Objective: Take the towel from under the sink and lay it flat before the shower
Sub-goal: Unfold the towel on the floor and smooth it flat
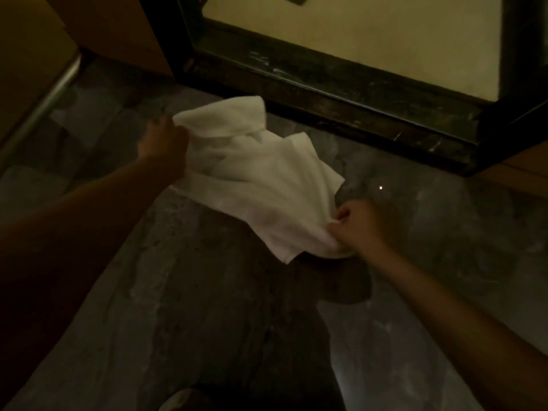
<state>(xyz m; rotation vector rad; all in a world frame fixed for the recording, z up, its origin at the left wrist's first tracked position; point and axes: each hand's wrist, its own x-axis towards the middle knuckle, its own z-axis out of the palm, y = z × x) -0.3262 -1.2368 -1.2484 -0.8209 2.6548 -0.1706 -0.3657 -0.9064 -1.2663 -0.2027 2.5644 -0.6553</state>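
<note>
A white towel (267, 176) hangs rumpled and partly folded between my two hands, just above the dark marble floor. My left hand (164, 143) grips its far left corner. My right hand (360, 226) pinches its near right edge. Just beyond the towel runs the shower's dark stone threshold (355, 96), with the pale shower floor (370, 34) behind it. Under the towel lies its shadow on the floor.
A wooden cabinet or door (29, 63) with a metal bar handle (44, 105) stands at the left. Dark frame posts flank the shower opening, one at the right (522, 63). Grey marble floor (207, 307) stretches toward me, and a foot tip (181, 401) shows at the bottom.
</note>
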